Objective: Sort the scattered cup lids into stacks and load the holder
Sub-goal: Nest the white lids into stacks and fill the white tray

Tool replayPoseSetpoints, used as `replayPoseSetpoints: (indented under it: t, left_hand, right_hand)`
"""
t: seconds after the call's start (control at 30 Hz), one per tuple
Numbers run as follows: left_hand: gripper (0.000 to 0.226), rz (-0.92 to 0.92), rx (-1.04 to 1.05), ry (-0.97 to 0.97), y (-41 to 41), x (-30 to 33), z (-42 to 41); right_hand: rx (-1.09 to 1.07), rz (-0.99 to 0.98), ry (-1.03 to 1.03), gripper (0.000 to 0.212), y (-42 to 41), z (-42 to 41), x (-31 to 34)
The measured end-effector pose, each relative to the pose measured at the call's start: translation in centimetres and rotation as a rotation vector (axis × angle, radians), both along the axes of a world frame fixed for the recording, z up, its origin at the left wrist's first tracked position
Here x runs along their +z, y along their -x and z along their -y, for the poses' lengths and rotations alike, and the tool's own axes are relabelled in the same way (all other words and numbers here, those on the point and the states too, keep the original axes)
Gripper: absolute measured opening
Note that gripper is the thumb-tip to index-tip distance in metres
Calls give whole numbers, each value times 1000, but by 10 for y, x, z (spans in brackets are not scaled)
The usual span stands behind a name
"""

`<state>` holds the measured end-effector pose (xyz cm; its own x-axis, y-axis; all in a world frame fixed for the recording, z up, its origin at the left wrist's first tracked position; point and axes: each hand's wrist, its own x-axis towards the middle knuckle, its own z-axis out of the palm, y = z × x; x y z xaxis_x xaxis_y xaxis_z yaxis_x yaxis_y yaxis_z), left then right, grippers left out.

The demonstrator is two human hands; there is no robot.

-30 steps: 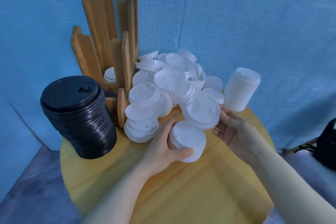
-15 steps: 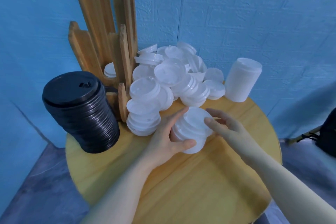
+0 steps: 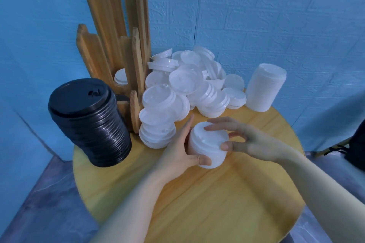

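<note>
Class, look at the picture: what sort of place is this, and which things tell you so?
Probably a staged practice corner, not a working café: a small round table against a blue wall, with loose lids and a wooden holder.

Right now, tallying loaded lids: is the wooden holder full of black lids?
No, the black lids stand stacked on the table beside the wooden holder.

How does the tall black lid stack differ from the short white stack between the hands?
The black stack is far taller than the white stack. The black stack stands free at the table's left edge and leans; the white stack is gripped by the left hand, with the right hand on its top and side. Both are nested lids resting on the table.
</note>
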<state>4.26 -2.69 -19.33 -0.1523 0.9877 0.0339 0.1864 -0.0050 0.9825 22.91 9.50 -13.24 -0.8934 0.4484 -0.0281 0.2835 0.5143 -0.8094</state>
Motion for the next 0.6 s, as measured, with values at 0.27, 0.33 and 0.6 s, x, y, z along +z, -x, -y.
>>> replayPoseSetpoints:
  t: [0.27,0.33,0.6]
  left_hand:
    - [109,-45,28,-5,1,-2,0]
    - [108,-75,9,-11,2,-1,0]
    - [82,-105,76,-49,-3,3,1]
  right_hand:
    - [-191,-96,-95,32,3,23,-19]
    - [-201,-125,-68,30,3,28,-25]
    - [-211,-280,97,38,5,41,-48]
